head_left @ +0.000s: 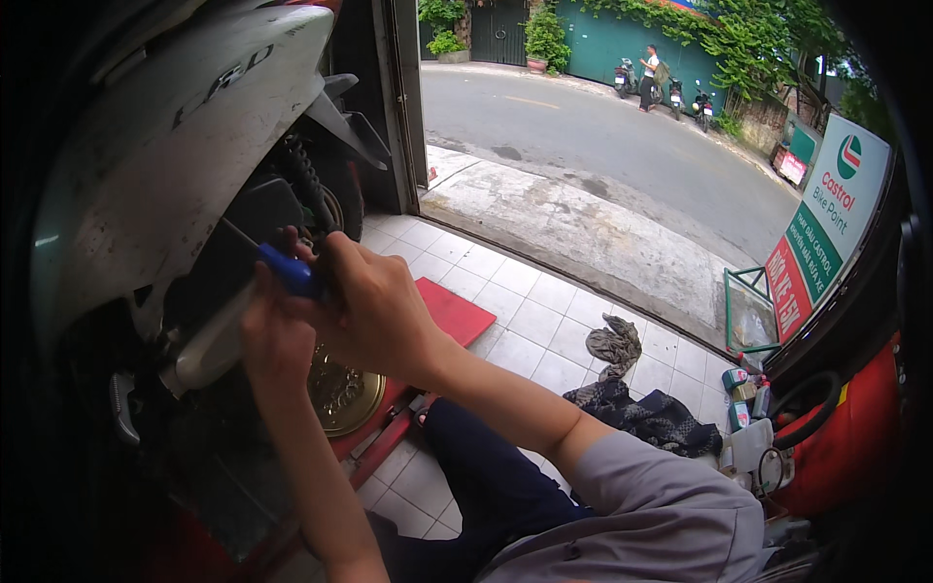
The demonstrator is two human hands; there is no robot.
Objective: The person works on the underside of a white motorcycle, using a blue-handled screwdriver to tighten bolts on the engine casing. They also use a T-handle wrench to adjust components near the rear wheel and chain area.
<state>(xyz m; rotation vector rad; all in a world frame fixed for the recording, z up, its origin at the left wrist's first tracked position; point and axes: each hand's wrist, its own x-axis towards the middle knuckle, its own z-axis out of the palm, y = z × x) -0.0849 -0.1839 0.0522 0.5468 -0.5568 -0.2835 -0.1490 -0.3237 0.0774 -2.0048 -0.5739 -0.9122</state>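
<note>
1. Our arms: right forearm (496, 384) runs up-left from a grey sleeve (671, 505); left forearm (321, 476) rises steeply from the lower edge. Dark trousers (486, 466) below, knee bent.
2. Right hand (374, 296): wrist raised, knuckles up, fingers curled and clamped on the blue-handled screwdriver (290, 272).
3. Left hand (277, 330): just under the right, thumb up by the handle, fingers bent. Can't tell if it grips too or only steadies.
4. Screwdriver sits in front of the motorbike's lower side, thin shaft pointing up-left. Can't tell if the tip touches.
5. Work surface: red platform (457, 311) on white floor tiles (525, 335). Round brass-coloured dish (340, 423) on it, small shiny bits inside, partly behind our hands.
6. Motorbike (165, 185) fills our left: scuffed whitish panel, shock absorber (306, 180) behind it. Underside is too dark to read.
7. Floor to our right: dark patterned cloth (646, 418), crumpled brownish rag (614, 345) just beyond, small bottles (739, 394) grouped near a red tank (846, 428).
8. Shop edge: upright frame (403, 107) ahead, tilted signboard (826, 223) at right.
9. Outside: concrete apron (564, 214), grey road (564, 126), then a person (649, 76) standing by parked motorbikes, green wall (593, 44) and plants behind.
</note>
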